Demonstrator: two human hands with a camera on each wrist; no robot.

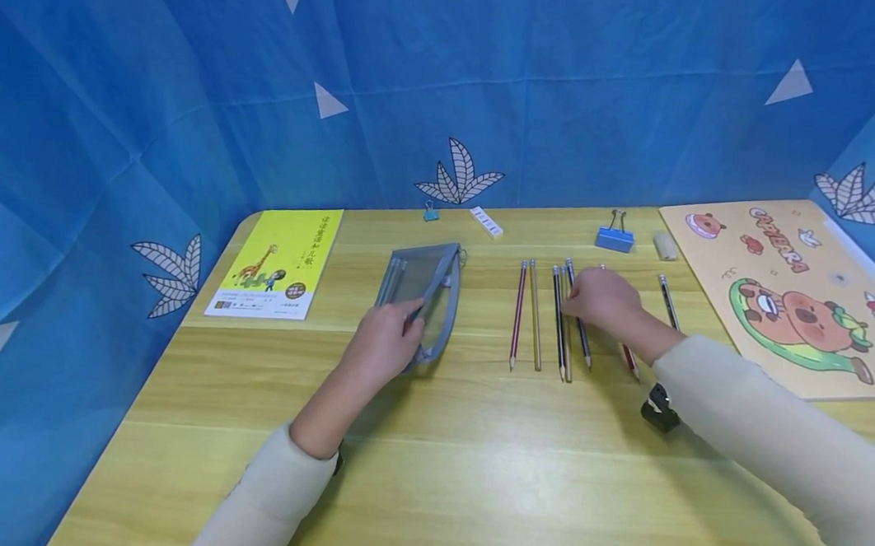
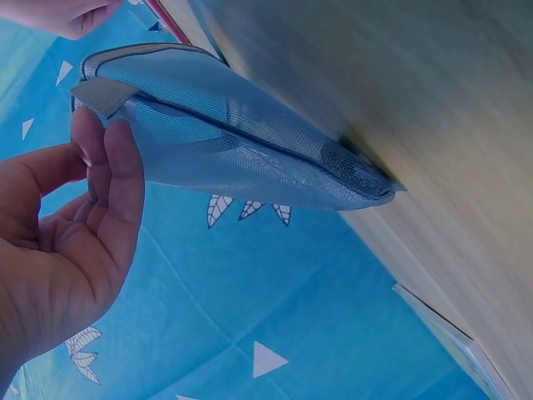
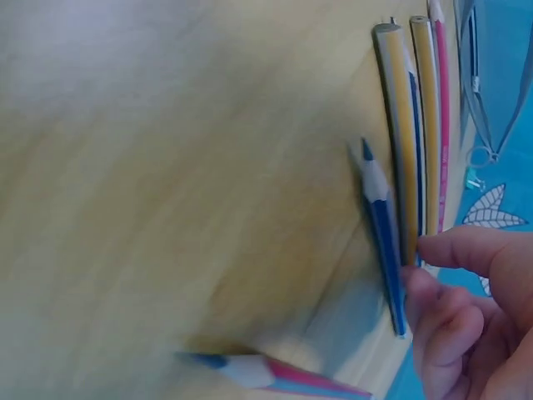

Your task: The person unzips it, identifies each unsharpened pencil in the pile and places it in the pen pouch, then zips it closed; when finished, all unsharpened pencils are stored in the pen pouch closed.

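My left hand (image 1: 382, 340) pinches a fabric tab (image 2: 108, 96) at the end of a grey-blue mesh pencil case (image 1: 421, 274). The case is tilted up on its side with its zipper side facing right, and slim pencil shapes show through the mesh. Over the row of pencils, my right hand (image 1: 605, 298) has thumb and fingertip around a yellow pencil (image 3: 405, 167). Close beside it lie a black pencil (image 1: 559, 321) and a dark blue pencil (image 3: 383, 242). A red pencil (image 1: 518, 310) and another yellow pencil (image 1: 536, 319) lie to the left.
Another red pencil (image 1: 631, 361) and a striped pencil (image 1: 669, 300) lie near my right forearm. Behind are a blue binder clip (image 1: 615, 238), an eraser (image 1: 665, 246), a small teal clip (image 1: 431, 214) and a white strip (image 1: 487, 222). A yellow book (image 1: 278, 256) and a capybara-printed pad (image 1: 772, 266) flank them.
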